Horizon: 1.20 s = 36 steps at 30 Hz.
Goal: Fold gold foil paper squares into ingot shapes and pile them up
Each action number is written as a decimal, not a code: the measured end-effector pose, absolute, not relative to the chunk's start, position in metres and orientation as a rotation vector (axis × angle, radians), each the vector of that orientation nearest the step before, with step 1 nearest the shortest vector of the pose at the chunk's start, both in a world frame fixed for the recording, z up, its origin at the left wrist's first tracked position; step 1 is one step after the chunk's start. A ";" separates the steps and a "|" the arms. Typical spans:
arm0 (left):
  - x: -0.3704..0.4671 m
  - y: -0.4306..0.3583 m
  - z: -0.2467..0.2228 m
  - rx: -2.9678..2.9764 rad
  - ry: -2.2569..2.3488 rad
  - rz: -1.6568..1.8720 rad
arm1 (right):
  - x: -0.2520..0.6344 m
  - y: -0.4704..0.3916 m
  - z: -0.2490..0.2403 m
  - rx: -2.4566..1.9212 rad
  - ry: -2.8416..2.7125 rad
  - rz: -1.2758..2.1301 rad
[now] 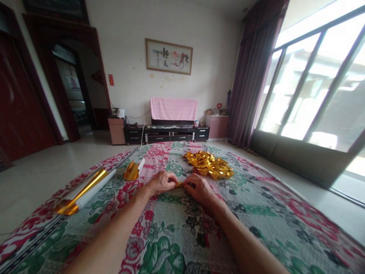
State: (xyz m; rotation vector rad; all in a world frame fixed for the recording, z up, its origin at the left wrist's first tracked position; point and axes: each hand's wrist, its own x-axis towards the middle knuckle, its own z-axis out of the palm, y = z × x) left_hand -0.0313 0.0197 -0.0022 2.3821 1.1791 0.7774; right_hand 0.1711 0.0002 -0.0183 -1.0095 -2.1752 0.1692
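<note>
Between my hands, just above the flowered cloth [171, 228], is a small folded piece of gold foil paper [179, 185]. My left hand [162, 182] pinches its left end, and my right hand [201, 189] pinches the right end. Most of the piece is hidden by my fingers. Right behind my right hand lies a heap of folded gold foil pieces [209, 163], shiny and pointed. To the left of my left hand is a short stack of gold foil paper [131, 171] with a white edge curling up.
Farther left lies a long, loosely rolled gold and white foil sheet [88, 190]. Beyond the cloth's far edge stands a low black cabinet [176, 136] with a pink towel [173, 109] draped above it. Windows [310, 83] and a purple curtain [253, 76] are at the right.
</note>
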 end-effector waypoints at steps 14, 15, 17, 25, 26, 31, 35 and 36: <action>-0.035 0.021 0.002 2.344 1.132 0.559 | 0.170 -0.004 -0.013 -0.993 -2.164 0.290; -0.036 0.022 0.002 2.341 1.128 0.555 | 0.170 -0.005 -0.012 -0.997 -2.162 0.298; -0.037 0.023 0.001 2.332 1.127 0.551 | 0.169 -0.006 -0.010 -1.000 -2.163 0.310; -0.035 0.024 0.000 2.316 1.170 0.546 | 0.169 -0.004 -0.013 -1.055 -2.149 0.286; -0.034 0.024 0.001 2.327 1.181 0.547 | 0.169 -0.004 -0.013 -1.060 -2.148 0.281; -0.029 0.020 0.004 2.347 1.267 0.554 | 0.169 -0.002 -0.016 -1.046 -2.158 0.214; -0.026 0.017 0.005 2.394 1.344 0.580 | 0.169 0.000 -0.018 -1.055 -2.160 0.159; -0.025 0.016 0.005 2.409 1.372 0.585 | 0.168 0.000 -0.019 -1.056 -2.163 0.148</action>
